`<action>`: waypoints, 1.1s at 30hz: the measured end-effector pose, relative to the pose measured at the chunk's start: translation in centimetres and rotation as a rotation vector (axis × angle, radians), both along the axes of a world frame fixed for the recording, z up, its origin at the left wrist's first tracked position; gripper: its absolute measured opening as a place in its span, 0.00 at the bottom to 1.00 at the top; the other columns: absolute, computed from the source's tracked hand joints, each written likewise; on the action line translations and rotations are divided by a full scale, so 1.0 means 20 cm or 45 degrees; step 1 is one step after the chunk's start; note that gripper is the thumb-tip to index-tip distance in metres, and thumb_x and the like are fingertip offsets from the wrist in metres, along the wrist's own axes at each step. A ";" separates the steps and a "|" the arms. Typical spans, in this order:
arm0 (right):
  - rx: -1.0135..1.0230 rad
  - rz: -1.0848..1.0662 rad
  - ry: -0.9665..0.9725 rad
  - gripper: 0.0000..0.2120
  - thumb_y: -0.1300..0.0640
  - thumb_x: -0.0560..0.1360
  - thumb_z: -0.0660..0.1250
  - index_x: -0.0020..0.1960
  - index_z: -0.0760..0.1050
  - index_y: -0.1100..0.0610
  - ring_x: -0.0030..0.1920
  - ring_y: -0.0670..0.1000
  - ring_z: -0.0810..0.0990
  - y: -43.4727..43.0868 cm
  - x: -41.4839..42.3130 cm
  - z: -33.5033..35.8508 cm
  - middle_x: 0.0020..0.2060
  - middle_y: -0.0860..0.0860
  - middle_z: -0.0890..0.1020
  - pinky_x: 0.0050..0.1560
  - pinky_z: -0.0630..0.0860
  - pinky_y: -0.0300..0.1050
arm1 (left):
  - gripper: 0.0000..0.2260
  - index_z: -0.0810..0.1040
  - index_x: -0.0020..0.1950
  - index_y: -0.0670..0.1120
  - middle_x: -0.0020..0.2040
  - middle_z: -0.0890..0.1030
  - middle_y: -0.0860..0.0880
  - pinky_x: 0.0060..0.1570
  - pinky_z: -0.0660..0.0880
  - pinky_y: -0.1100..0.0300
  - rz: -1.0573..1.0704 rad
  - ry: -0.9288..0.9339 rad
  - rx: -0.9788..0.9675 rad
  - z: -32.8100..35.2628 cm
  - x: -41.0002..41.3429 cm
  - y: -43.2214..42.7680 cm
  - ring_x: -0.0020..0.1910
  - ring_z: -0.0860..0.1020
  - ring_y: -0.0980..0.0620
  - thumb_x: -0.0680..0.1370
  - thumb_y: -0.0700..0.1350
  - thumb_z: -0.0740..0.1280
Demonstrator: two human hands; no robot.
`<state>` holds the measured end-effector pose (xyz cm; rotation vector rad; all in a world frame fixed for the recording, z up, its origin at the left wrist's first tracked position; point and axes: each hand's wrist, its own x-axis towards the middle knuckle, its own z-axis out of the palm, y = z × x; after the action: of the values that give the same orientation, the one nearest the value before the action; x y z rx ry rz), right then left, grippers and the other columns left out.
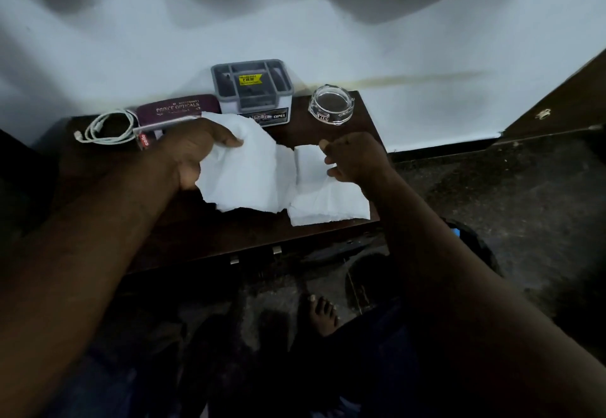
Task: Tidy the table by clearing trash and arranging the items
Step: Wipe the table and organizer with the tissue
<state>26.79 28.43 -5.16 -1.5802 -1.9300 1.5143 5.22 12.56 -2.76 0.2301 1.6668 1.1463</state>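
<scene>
At frame centre, a torn white paper sheet (249,171) is gripped in the curled left hand (193,152) while a second sheet (324,201) is pinched at its upper edge by the right hand (352,158), both over the front of the dark surface (301,112). Scraps may be torn loose if the thin sheets are tugged, and the glass ashtray (332,105) above the right hand in the frame could be knocked during lifting.

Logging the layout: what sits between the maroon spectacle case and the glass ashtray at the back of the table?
In the head view, a grey-lidded plastic box stands between them.
</scene>
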 end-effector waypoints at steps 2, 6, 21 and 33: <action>-0.148 0.025 0.151 0.18 0.43 0.78 0.72 0.51 0.81 0.59 0.44 0.55 0.88 -0.04 -0.02 0.02 0.51 0.59 0.86 0.46 0.83 0.45 | 0.08 0.88 0.46 0.43 0.52 0.87 0.43 0.46 0.82 0.52 -0.012 -0.135 0.098 0.05 0.03 -0.02 0.47 0.86 0.44 0.69 0.39 0.73; -0.643 0.077 0.375 0.31 0.31 0.76 0.65 0.62 0.76 0.56 0.52 0.56 0.87 -0.10 -0.06 0.03 0.58 0.55 0.84 0.57 0.82 0.52 | 0.18 0.85 0.58 0.41 0.59 0.85 0.42 0.60 0.79 0.50 0.020 -0.226 0.288 0.11 0.03 -0.04 0.58 0.84 0.45 0.69 0.39 0.71; -0.835 -0.134 0.752 0.17 0.54 0.82 0.67 0.67 0.79 0.63 0.53 0.57 0.83 -0.19 -0.14 0.02 0.64 0.59 0.83 0.56 0.80 0.53 | 0.16 0.81 0.66 0.42 0.61 0.84 0.42 0.53 0.80 0.49 0.064 -0.268 0.176 0.03 0.01 -0.06 0.56 0.84 0.43 0.79 0.43 0.67; -0.385 -0.204 0.520 0.15 0.55 0.78 0.73 0.60 0.79 0.63 0.48 0.57 0.82 -0.16 -0.13 0.02 0.55 0.61 0.85 0.48 0.76 0.54 | 0.19 0.78 0.70 0.42 0.65 0.82 0.41 0.58 0.78 0.46 0.167 -0.340 0.166 -0.04 0.07 -0.05 0.60 0.82 0.41 0.81 0.47 0.66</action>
<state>24.26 25.27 -4.73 -1.3517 -1.3744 1.9437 6.62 11.50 -3.59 0.0468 1.3902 1.3245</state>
